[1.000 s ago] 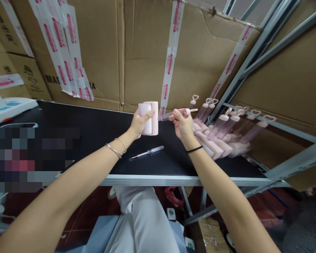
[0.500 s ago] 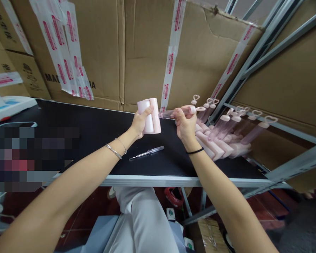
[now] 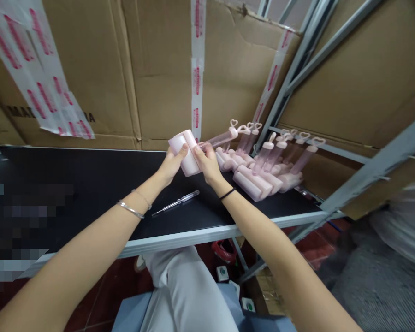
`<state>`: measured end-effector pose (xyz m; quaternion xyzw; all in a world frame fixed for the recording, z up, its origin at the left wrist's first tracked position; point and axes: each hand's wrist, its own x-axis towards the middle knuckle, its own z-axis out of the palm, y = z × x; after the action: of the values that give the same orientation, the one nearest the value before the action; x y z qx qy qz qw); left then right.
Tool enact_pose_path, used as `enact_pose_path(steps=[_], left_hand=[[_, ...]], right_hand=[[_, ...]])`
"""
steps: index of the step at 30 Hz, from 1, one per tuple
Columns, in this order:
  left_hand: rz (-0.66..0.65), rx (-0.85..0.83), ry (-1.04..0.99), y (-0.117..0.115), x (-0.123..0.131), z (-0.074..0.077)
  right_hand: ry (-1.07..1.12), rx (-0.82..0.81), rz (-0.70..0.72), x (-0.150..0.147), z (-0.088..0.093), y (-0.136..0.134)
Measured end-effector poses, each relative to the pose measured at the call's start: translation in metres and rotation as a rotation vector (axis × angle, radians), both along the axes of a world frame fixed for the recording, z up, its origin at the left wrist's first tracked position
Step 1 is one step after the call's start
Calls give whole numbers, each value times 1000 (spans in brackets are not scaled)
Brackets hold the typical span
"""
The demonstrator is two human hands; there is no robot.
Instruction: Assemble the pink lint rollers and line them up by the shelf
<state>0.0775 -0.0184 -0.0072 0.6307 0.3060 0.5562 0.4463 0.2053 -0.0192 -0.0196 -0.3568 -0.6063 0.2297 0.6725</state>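
Observation:
My left hand (image 3: 171, 166) is closed round a pale pink and white rounded plastic body (image 3: 191, 161), thumb across its front. A translucent pink tube (image 3: 216, 139) with a heart-loop cap sticks out from its right side. My right hand (image 3: 209, 165) is closed at the tube's base, its thumb against the body's right edge; its other fingers are partly hidden. In front of both hands lies a clear-handled screwdriver (image 3: 180, 202) on the black tabletop (image 3: 124, 184).
Several similar pink pieces (image 3: 259, 182) with heart-topped tubes are clustered right of my hands. Cardboard (image 3: 162, 83) walls the back of the table, and a metal frame (image 3: 359, 166) rises at right. A person's grey clothing (image 3: 383, 263) shows at the lower right.
My right hand has moved left from the tube's cap end to its base, against the body. The body is tilted more. The view has shifted to the right.

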Motion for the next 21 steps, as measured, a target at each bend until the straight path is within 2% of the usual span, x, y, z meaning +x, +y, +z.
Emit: enact_pose_path(steps=[2,4,5,7,9,11,15,17,19,21], left_hand=[[21,20,513,-1,-12,4],[-124,13,1053,-5,-23,10],[-203,9,1252,-8,-28,13],[-295,-4,1466,-11,-32,17],[-287,-28,1525,-11,-33,19],[-202,-18,1544,-7,-35,20],[215,55,1614,10,-47,16],[367,73,1604,19,-52,11],[439,99,1571,27,-53,5],[452,114,1568,31,-50,0]], right_hand=[[-136,-40,-179,22,5,3],[-325,-85,-430,48,8,5],[-416,-124,-535,60,8,6],[-550,-252,-651,77,6,7],[-613,-378,-695,83,2,9],[-639,-411,-747,80,-3,11],[-697,-333,-852,68,-7,11],[-702,-323,-867,64,-6,9],[-687,-337,-870,64,-5,7],[-677,-362,-873,64,-5,6]])
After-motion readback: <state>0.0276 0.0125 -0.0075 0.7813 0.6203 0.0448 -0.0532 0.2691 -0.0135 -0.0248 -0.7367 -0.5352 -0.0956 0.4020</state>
